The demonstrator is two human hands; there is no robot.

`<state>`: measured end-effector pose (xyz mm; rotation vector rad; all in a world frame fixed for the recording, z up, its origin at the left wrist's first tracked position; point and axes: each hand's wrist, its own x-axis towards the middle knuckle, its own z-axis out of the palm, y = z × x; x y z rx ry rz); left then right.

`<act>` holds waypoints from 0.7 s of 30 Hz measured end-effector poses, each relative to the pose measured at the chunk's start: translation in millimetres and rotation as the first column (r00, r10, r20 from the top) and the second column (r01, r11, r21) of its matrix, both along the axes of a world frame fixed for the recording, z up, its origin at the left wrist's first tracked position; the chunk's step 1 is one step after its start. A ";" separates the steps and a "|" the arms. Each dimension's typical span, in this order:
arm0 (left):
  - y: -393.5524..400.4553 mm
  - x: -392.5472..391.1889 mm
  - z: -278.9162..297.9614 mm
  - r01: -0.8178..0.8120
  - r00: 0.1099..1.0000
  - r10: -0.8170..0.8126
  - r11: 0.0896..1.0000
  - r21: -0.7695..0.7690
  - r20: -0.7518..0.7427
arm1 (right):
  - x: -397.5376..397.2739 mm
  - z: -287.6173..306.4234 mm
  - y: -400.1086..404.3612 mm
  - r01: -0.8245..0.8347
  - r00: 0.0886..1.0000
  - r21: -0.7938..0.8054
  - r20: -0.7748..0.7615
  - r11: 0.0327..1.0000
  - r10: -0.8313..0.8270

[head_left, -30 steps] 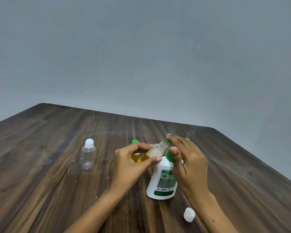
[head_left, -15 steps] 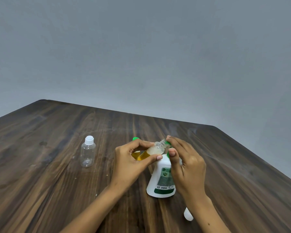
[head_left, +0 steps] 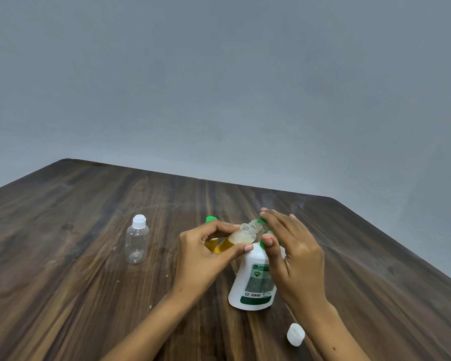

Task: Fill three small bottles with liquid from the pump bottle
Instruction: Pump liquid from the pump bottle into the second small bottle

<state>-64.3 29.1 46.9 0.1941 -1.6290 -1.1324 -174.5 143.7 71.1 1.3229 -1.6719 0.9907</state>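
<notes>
While my left hand [head_left: 206,252] pinches a small bottle [head_left: 241,234] between thumb and fingers, the bottle lies tilted, with its open neck pointing toward two o'clock. Yellow liquid sits in its low end by my palm, and the part near the neck looks pale and foamy. So this grip is clamped on the small bottle.

My right hand [head_left: 293,255] is at three o'clock from that bottle. Its fingers are laid over the green pump top [head_left: 267,233] of the pump bottle [head_left: 254,285], and its thumb comes down the front of the neck. I cannot tell how hard this grip presses, but the fingers are bent over the pump. The small bottle's neck is right at the green nozzle, between my two hands.

The pump bottle is white with a green label and stands upright on the worktop [head_left: 63,282], just under my hands.

Behind my left hand, at about eleven o'clock, a green cap [head_left: 211,219] peeks out, and I see a bit more yellow under my fingers; most of that thing is hidden.

An empty clear bottle [head_left: 137,242] with a white cap stands upright at nine o'clock, well apart from my left hand.

A loose white cap [head_left: 295,334] lies on the worktop at five o'clock, near my right wrist.
</notes>
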 end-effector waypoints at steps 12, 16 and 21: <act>0.8 -0.3 0.1 -0.009 1.000 0.009 1.000 -0.007 0.002 | 0.0 1.0 1.9 -0.032 0.999 -0.030 -0.024 0.999 0.032; -0.1 -2.1 -1.0 -0.020 1.000 0.020 1.000 -0.003 0.005 | -0.3 -9.8 -1.5 -0.011 1.000 -0.048 0.007 0.999 0.011; 0.4 -0.4 -0.2 -0.009 1.000 0.009 1.000 0.001 0.003 | 0.5 -1.4 -0.4 -0.050 0.999 -0.065 0.013 0.997 0.051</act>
